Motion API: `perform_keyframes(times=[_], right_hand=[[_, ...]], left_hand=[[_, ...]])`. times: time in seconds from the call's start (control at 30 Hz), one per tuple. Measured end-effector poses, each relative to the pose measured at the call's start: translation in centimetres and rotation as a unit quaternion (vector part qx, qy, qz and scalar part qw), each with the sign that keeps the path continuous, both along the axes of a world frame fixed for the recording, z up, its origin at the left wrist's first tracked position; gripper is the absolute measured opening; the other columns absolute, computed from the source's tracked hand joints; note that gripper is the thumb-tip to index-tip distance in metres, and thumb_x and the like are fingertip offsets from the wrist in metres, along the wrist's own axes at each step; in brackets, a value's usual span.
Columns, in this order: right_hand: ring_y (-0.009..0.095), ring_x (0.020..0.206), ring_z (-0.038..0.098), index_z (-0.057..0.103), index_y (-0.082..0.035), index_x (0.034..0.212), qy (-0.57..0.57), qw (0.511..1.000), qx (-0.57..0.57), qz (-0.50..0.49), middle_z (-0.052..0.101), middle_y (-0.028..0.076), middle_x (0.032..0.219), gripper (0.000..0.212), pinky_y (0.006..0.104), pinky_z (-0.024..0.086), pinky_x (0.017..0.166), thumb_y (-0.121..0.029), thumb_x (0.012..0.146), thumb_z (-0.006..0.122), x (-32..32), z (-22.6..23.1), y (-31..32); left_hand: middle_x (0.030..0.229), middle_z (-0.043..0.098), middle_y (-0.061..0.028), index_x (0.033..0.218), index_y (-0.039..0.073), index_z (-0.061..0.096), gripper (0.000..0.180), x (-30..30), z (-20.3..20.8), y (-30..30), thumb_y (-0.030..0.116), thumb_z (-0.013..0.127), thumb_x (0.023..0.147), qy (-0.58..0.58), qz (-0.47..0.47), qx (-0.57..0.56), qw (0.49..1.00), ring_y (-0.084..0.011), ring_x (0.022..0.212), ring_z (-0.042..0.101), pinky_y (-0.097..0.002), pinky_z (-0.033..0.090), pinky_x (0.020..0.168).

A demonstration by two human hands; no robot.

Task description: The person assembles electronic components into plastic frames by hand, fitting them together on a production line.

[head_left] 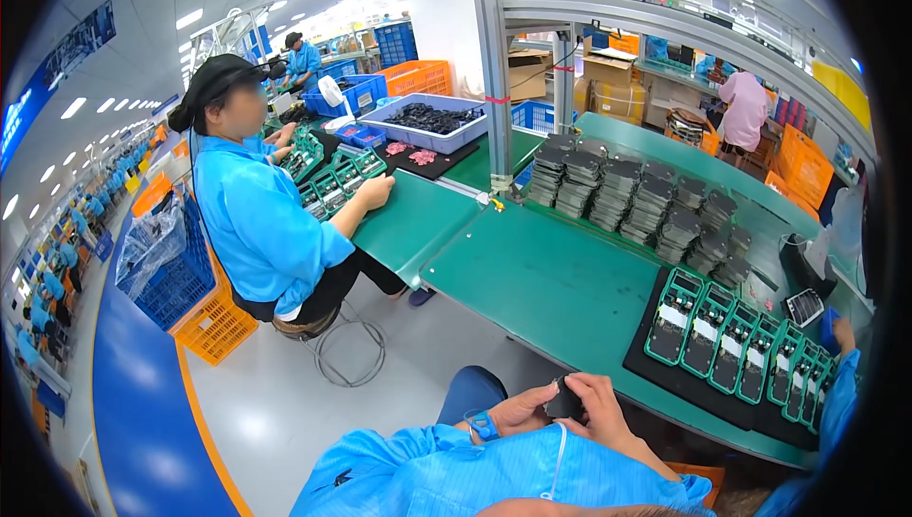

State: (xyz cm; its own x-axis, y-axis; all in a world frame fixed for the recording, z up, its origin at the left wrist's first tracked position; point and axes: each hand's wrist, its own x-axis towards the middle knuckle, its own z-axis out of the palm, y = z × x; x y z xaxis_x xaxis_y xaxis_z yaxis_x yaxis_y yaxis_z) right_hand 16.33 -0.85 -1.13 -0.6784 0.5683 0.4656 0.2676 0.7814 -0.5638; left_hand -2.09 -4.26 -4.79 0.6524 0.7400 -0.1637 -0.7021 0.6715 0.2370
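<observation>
Close to my body, below the front edge of the green table, both my hands are closed on a small dark flat piece (564, 405). My left hand (522, 411), with a blue band at its wrist, pinches the piece from the left. The fingers of my right hand (598, 407) curl over its top and right side, hiding part of it. Its exact kind cannot be made out. To the right, a row of green frames (675, 318) with dark panels and white labels lies on a black mat (638, 357).
Stacks of thin dark plates (622, 194) stand along the far side of the green table (532, 280). A metal post (491, 71) rises at its far left corner. A seated co-worker (266, 204) handles green frames at left. Another person's hand (843, 335) shows at far right.
</observation>
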Motion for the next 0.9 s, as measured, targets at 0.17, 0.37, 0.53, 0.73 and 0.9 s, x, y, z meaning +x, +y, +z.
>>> perform_keyframes(times=[0.17,0.37,0.53,0.73,0.9], right_hand=[[0.035,0.105,0.048,0.045,-0.003,0.126,-0.006,1.000,-0.011,0.010,0.048,0.015,0.121,0.072,0.0419,0.044,0.088,-0.014,0.064,0.080,-0.4,-0.2,-0.1],[0.037,0.105,0.048,0.045,-0.004,0.126,0.001,1.000,0.021,0.009,0.048,0.016,0.121,0.071,0.0437,0.044,0.089,-0.014,0.065,0.079,-0.6,0.1,-0.5],[0.039,0.108,0.046,0.045,-0.003,0.128,0.015,1.000,0.005,0.027,0.046,0.019,0.122,0.069,0.0456,0.042,0.092,-0.016,0.068,0.076,-1.1,0.1,0.0],[0.037,0.111,0.045,0.044,-0.003,0.128,0.013,1.000,-0.011,0.000,0.045,0.019,0.123,0.064,0.0445,0.040,0.095,-0.018,0.073,0.073,-1.0,0.1,-0.3],[0.037,0.108,0.046,0.045,-0.004,0.128,0.023,0.997,0.021,-0.078,0.047,0.016,0.121,0.067,0.0434,0.041,0.094,-0.019,0.070,0.076,0.2,-0.2,0.5]], left_hand=[[0.132,0.046,-0.0136,0.133,0.009,0.040,0.054,-0.4,0.0,-0.5,0.034,0.061,0.089,0.013,0.008,-0.030,0.999,-0.0282,0.123,0.044,-0.0455,0.036,0.106],[0.132,0.046,-0.0148,0.132,0.009,0.041,0.056,-0.6,0.0,-0.7,0.035,0.063,0.088,0.022,0.006,-0.039,0.999,-0.0287,0.122,0.046,-0.0461,0.036,0.106],[0.129,0.049,-0.0147,0.130,0.006,0.042,0.054,-1.7,0.2,-0.8,0.035,0.061,0.088,0.019,-0.010,0.005,1.000,-0.0282,0.120,0.047,-0.0454,0.036,0.104],[0.129,0.048,-0.0113,0.129,0.006,0.042,0.046,-1.9,-0.6,-0.3,0.032,0.053,0.093,0.092,0.052,0.025,0.994,-0.0255,0.117,0.048,-0.0436,0.036,0.104],[0.110,0.059,-0.0069,0.121,0.002,0.052,0.033,-2.3,1.4,1.3,0.021,0.053,0.094,0.311,0.161,0.217,0.911,-0.0156,0.101,0.056,-0.0298,0.042,0.091]])
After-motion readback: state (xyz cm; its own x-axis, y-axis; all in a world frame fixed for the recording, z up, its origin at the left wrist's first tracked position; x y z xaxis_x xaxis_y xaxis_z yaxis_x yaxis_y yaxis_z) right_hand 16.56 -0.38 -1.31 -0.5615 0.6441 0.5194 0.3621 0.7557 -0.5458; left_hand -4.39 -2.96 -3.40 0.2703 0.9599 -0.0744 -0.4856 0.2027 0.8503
